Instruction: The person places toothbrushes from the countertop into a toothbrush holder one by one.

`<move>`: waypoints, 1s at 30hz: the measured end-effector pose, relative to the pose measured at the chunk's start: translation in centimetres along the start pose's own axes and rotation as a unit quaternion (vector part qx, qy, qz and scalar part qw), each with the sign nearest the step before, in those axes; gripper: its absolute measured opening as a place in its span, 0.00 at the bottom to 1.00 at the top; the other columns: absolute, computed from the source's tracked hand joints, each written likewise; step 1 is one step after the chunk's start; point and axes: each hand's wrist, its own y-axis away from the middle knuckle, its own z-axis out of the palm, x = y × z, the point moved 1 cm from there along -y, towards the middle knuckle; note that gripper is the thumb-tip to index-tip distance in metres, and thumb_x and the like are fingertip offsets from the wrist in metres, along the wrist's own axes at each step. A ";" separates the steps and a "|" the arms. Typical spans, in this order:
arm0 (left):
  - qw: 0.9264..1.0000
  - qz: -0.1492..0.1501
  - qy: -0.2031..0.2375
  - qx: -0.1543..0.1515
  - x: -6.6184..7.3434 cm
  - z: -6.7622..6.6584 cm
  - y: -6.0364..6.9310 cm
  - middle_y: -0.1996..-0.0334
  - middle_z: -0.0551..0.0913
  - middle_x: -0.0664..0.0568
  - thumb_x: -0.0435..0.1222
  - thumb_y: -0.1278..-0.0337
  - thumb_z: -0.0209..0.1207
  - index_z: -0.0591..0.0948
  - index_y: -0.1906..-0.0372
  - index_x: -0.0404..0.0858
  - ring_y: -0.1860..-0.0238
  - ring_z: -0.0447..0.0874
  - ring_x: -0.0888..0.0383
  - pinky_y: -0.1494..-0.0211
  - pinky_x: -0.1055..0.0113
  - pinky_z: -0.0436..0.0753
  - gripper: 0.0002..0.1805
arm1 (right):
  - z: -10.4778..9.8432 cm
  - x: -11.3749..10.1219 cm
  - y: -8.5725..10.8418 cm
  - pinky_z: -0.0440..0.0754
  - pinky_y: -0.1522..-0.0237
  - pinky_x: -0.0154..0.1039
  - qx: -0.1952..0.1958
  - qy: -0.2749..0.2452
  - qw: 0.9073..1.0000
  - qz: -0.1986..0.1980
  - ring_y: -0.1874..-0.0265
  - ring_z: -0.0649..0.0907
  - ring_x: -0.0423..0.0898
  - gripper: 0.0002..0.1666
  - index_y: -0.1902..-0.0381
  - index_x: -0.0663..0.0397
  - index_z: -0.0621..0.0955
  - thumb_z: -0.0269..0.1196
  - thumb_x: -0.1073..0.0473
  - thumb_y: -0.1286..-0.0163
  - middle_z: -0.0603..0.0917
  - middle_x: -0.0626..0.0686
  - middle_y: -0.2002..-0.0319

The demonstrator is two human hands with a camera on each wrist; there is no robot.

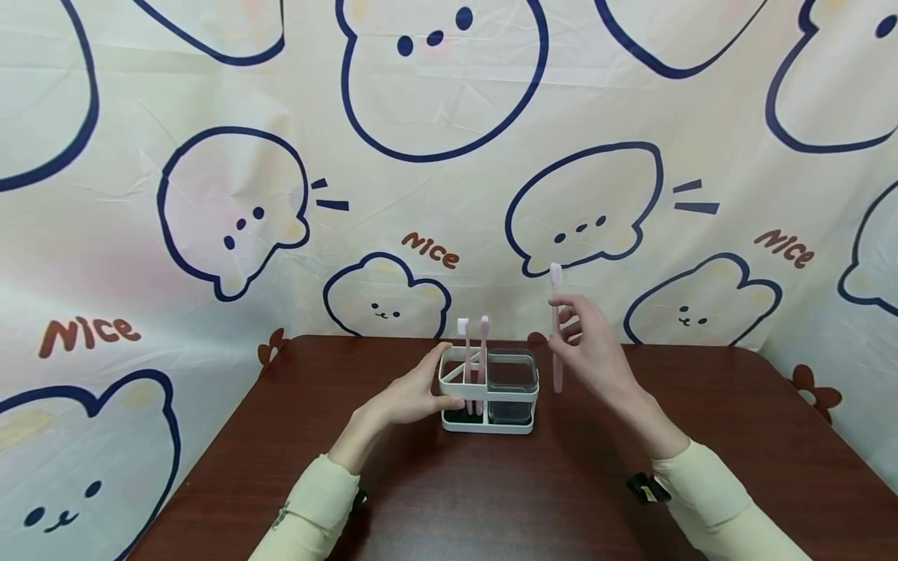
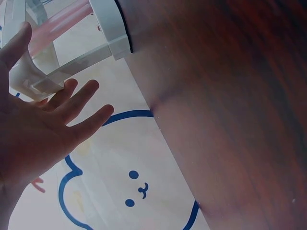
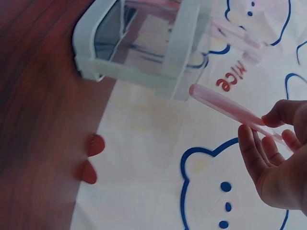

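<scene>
A white toothbrush holder with a dark base stands on the table. My left hand grips its left end, thumb in front and the other fingers toward the back. Two pink toothbrushes, one with a white-bristled head and another beside it, stand upright in the holder's left part. A clear cup fills the right part. Just right of the holder, my right hand pinches a third pink toothbrush, held nearly upright with its bristles on top. In the right wrist view its handle end is apart from the holder.
The dark brown wooden table reaches back to a pale curtain printed with bear outlines. That curtain also hangs along both sides. A black band piece shows at the right wrist.
</scene>
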 end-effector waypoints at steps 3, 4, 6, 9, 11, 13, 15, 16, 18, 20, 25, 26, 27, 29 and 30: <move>1.000 -0.002 -0.002 0.000 0.0 0.0 0.0 0.30 0.65 0.48 0.49 0.46 0.70 0.51 0.24 0.54 0.37 0.72 0.49 0.34 0.36 0.70 0.51 | 0.1 -1.1 -0.1 0.88 0.61 0.48 0.019 -0.005 0.999 -0.026 0.64 0.85 0.51 0.29 0.38 0.55 0.73 0.66 0.68 0.36 0.77 0.59 0.54; 1.000 -0.003 -0.004 0.001 0.0 0.0 0.0 0.29 0.65 0.48 0.50 0.46 0.70 0.51 0.23 0.54 0.36 0.72 0.49 0.35 0.36 0.71 0.51 | 0.2 -1.4 -0.2 0.88 0.61 0.48 0.024 -0.007 0.999 -0.034 0.64 0.85 0.51 0.29 0.38 0.55 0.73 0.66 0.68 0.37 0.77 0.58 0.54; 1.000 -0.005 -0.005 0.001 0.0 0.0 0.0 0.29 0.64 0.48 0.50 0.46 0.70 0.51 0.23 0.53 0.36 0.71 0.49 0.34 0.36 0.70 0.51 | 0.4 -2.0 -0.4 0.88 0.61 0.46 0.028 -0.014 0.998 -0.045 0.64 0.85 0.50 0.29 0.39 0.55 0.73 0.66 0.69 0.37 0.77 0.58 0.54; 1.000 -0.006 0.000 0.001 0.0 -0.1 0.0 0.28 0.64 0.48 0.49 0.46 0.70 0.51 0.23 0.53 0.35 0.71 0.49 0.33 0.36 0.69 0.51 | 0.6 -2.7 -0.7 0.88 0.62 0.44 0.029 -0.027 0.998 -0.056 0.64 0.85 0.49 0.28 0.38 0.55 0.73 0.66 0.69 0.36 0.77 0.57 0.54; 1.000 -0.004 0.004 0.000 0.0 -0.1 0.0 0.29 0.64 0.48 0.48 0.46 0.70 0.51 0.23 0.53 0.36 0.71 0.49 0.33 0.36 0.69 0.51 | 0.8 -3.1 -0.8 0.87 0.62 0.42 0.026 -0.036 0.997 -0.059 0.64 0.85 0.48 0.28 0.39 0.55 0.73 0.66 0.69 0.36 0.77 0.57 0.54; 1.000 -0.004 0.005 0.000 0.1 0.0 0.0 0.29 0.64 0.48 0.47 0.46 0.70 0.51 0.23 0.53 0.36 0.71 0.49 0.33 0.36 0.69 0.50 | 1.1 -3.6 -0.9 0.87 0.62 0.41 0.025 -0.044 0.997 -0.064 0.64 0.84 0.48 0.28 0.38 0.55 0.73 0.65 0.70 0.36 0.77 0.57 0.54; 1.000 -0.004 0.005 -0.001 0.1 0.0 0.0 0.29 0.64 0.48 0.47 0.46 0.70 0.51 0.24 0.54 0.37 0.71 0.49 0.33 0.35 0.69 0.50 | 1.3 -4.1 -1.0 0.87 0.62 0.41 0.024 -0.048 0.996 -0.069 0.64 0.84 0.48 0.28 0.39 0.55 0.74 0.66 0.69 0.36 0.77 0.57 0.54; 1.000 -0.005 0.005 -0.001 0.0 0.0 0.0 0.29 0.64 0.48 0.47 0.46 0.70 0.51 0.23 0.53 0.37 0.71 0.49 0.33 0.35 0.69 0.50 | 1.4 -4.4 -1.0 0.87 0.62 0.42 0.024 -0.051 0.996 -0.073 0.64 0.84 0.48 0.28 0.39 0.55 0.74 0.66 0.70 0.36 0.77 0.57 0.54; 1.000 -0.007 0.002 0.000 0.0 0.0 0.0 0.29 0.64 0.48 0.47 0.46 0.70 0.51 0.23 0.54 0.37 0.71 0.49 0.33 0.36 0.69 0.51 | 1.7 -4.8 -1.1 0.87 0.62 0.43 0.024 -0.055 0.995 -0.081 0.63 0.84 0.48 0.29 0.38 0.56 0.73 0.66 0.70 0.37 0.77 0.57 0.53; 1.000 -0.008 0.000 0.000 0.0 0.0 0.0 0.29 0.64 0.49 0.48 0.46 0.70 0.51 0.23 0.53 0.36 0.71 0.50 0.32 0.37 0.69 0.51 | 2.1 -5.2 -1.2 0.87 0.62 0.42 0.024 -0.057 0.994 -0.086 0.62 0.84 0.47 0.29 0.39 0.57 0.73 0.66 0.71 0.37 0.76 0.57 0.53; 1.000 -0.004 0.002 -0.001 0.0 0.0 0.0 0.29 0.64 0.49 0.48 0.45 0.70 0.51 0.23 0.53 0.36 0.71 0.50 0.32 0.39 0.69 0.51 | 3.3 -5.7 -1.4 0.86 0.64 0.41 0.025 -0.066 0.993 -0.099 0.61 0.82 0.47 0.28 0.40 0.58 0.73 0.65 0.72 0.38 0.76 0.56 0.54; 1.000 -0.003 0.002 -0.002 0.0 0.0 0.0 0.29 0.64 0.49 0.48 0.45 0.70 0.51 0.23 0.52 0.36 0.71 0.50 0.31 0.39 0.69 0.51 | 3.6 -5.8 -1.4 0.86 0.64 0.40 0.023 -0.067 0.992 -0.101 0.60 0.81 0.47 0.28 0.40 0.58 0.72 0.65 0.72 0.38 0.76 0.56 0.54; 1.000 -0.003 0.004 -0.004 0.0 0.0 0.0 0.29 0.63 0.49 0.48 0.45 0.70 0.50 0.23 0.52 0.36 0.71 0.50 0.31 0.39 0.69 0.51 | 3.9 -5.8 -1.4 0.86 0.64 0.40 0.020 -0.067 0.992 -0.103 0.60 0.81 0.47 0.28 0.40 0.58 0.72 0.65 0.72 0.37 0.76 0.56 0.54; 1.000 -0.002 0.007 -0.006 0.0 -0.1 0.0 0.28 0.62 0.49 0.48 0.45 0.69 0.50 0.23 0.51 0.35 0.70 0.49 0.31 0.38 0.68 0.51 | 4.5 -5.8 -1.4 0.86 0.64 0.40 0.015 -0.070 0.992 -0.106 0.59 0.81 0.47 0.27 0.40 0.58 0.72 0.65 0.71 0.36 0.76 0.55 0.55; 1.000 -0.002 0.009 -0.007 0.0 -0.1 0.0 0.28 0.62 0.48 0.48 0.44 0.69 0.50 0.23 0.51 0.35 0.70 0.49 0.31 0.38 0.68 0.51 | 4.8 -5.8 -1.4 0.86 0.64 0.40 0.012 -0.072 0.992 -0.106 0.59 0.80 0.46 0.27 0.40 0.58 0.72 0.65 0.70 0.35 0.76 0.55 0.55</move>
